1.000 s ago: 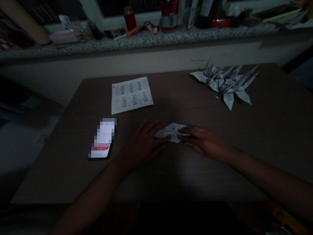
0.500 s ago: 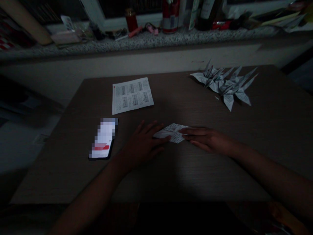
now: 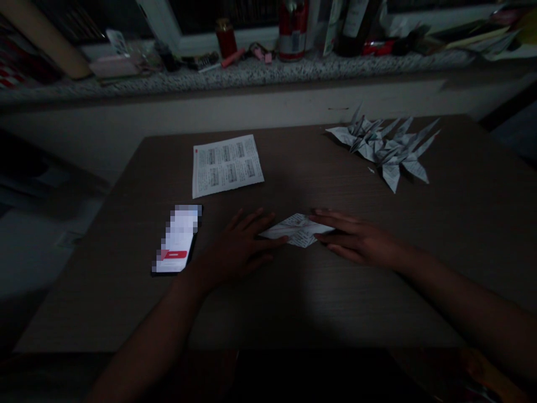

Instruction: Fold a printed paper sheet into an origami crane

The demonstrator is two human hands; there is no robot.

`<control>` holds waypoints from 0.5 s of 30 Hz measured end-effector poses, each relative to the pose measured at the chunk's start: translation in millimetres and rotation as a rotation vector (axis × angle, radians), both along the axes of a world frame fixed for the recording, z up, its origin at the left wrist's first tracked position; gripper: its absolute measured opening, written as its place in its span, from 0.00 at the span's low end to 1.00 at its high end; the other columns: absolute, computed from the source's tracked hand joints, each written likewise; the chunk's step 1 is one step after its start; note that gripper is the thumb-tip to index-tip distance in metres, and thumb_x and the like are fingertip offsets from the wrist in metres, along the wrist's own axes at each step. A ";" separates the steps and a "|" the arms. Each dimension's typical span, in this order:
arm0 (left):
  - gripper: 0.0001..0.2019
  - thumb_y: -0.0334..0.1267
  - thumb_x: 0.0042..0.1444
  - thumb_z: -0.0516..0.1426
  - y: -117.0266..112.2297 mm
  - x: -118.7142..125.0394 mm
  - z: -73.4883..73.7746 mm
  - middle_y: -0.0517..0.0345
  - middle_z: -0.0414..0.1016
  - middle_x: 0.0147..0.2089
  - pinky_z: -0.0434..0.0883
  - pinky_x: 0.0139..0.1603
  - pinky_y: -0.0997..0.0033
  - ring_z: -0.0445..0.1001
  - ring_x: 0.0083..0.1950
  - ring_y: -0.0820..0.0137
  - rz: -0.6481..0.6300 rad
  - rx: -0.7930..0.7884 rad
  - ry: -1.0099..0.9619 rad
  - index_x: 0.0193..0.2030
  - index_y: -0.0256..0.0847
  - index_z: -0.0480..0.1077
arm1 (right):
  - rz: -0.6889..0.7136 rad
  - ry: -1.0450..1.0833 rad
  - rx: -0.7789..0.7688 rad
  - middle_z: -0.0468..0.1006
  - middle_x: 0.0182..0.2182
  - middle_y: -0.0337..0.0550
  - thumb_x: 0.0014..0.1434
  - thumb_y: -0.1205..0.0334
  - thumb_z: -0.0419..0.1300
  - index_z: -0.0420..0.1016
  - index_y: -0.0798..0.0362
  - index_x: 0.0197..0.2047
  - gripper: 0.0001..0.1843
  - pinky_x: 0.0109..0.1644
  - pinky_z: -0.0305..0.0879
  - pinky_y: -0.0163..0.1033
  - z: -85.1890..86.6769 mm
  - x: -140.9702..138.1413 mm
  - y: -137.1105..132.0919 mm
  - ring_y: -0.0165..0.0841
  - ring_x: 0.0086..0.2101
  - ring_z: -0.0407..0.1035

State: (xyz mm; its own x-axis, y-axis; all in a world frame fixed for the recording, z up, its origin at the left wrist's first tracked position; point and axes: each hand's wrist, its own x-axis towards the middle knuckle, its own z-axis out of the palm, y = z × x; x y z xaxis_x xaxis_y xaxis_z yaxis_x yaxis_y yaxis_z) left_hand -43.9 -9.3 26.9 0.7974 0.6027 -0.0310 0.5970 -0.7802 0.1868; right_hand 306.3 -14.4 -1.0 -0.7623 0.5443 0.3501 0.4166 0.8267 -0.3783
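Note:
A diamond-shaped piece of folded printed paper point(image 3: 298, 229) lies flat on the brown table point(image 3: 260, 313), its long axis running left to right. My left hand point(image 3: 241, 240) rests at its left point, fingers spread, with the thumb on the near left edge. At the right point lies my right hand point(image 3: 356, 235), its fingers stretched out and parted along the paper's far and near right edges. Neither hand grasps the paper. Under the fingers, parts of both end points are hidden.
Several folded paper cranes point(image 3: 384, 145) cluster at the back right. A printed sheet point(image 3: 229, 166) lies at the back left, with a lit phone point(image 3: 178, 240) nearer me. Behind the table, a stone sill point(image 3: 251, 73) carries bottles, a red can point(image 3: 292, 33) and small clutter.
My right hand's fingers have parted and drawn off the paper's middle toward its right point. My left hand has slid slightly left. More of the folded paper shows.

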 end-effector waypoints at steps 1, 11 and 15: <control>0.27 0.44 0.70 0.57 1.1 -2.3 1.1 0.59 0.46 0.81 0.49 0.76 0.32 0.46 0.81 0.49 0.001 -0.004 -0.002 0.73 0.68 0.59 | 0.003 -0.015 0.009 0.67 0.70 0.55 0.69 0.65 0.60 0.78 0.51 0.61 0.18 0.70 0.63 0.60 0.2 0.0 -0.1 0.48 0.70 0.58; 0.23 0.45 0.74 0.51 -8.3 25.3 0.3 0.50 0.67 0.72 0.65 0.71 0.52 0.65 0.71 0.58 -0.078 0.024 -0.104 0.73 0.46 0.62 | -0.071 -0.109 0.105 0.75 0.63 0.54 0.68 0.56 0.63 0.78 0.51 0.60 0.19 0.63 0.72 0.60 -2.4 -6.1 -7.8 0.50 0.63 0.68; 0.28 0.50 0.73 0.52 -14.9 36.7 -4.9 0.48 0.66 0.73 0.65 0.69 0.51 0.66 0.71 0.56 -0.035 0.026 -0.077 0.76 0.46 0.56 | -0.148 -0.155 0.140 0.76 0.62 0.55 0.69 0.54 0.61 0.77 0.50 0.62 0.21 0.61 0.72 0.61 -2.3 -13.7 -14.8 0.51 0.60 0.70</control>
